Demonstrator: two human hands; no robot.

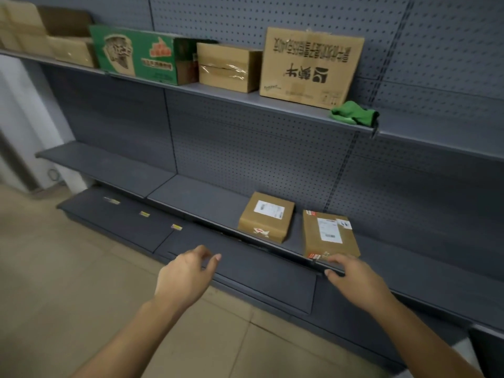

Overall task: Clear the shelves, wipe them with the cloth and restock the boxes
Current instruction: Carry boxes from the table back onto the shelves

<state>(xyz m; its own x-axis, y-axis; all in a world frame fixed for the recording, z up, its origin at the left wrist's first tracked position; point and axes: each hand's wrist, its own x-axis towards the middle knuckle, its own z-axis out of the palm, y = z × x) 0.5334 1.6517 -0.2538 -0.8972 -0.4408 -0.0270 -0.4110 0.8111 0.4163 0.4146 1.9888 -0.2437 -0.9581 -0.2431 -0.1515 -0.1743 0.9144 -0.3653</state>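
Writing: unreadable white labels on left parcel [266, 216] and right parcel [328, 234], middle shelf [196, 197]; large carton [311, 68] printed upside down | green cloth [354, 113] laid beside it | left hand [185, 276], right hand [351, 276] loosely open, nothing held

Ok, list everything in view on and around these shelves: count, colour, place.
Plain cardboard boxes: several, count unclear, brown, top shelf far left.
Printed green carton: one, green, top shelf, beside them.
Small taped cardboard box: one, brown, top shelf middle.
Large cardboard carton with upside-down print: one, brown, right of it.
Crumpled green cloth: one, green, top shelf's right end.
Labelled cardboard parcels: two, brown, middle shelf.
Small price tags: three, yellowish, base shelf.
Perforated back panel: grey, behind shelves.
Left hand: one, empty, above base shelf.
Right hand: one, empty, at middle shelf's front edge.
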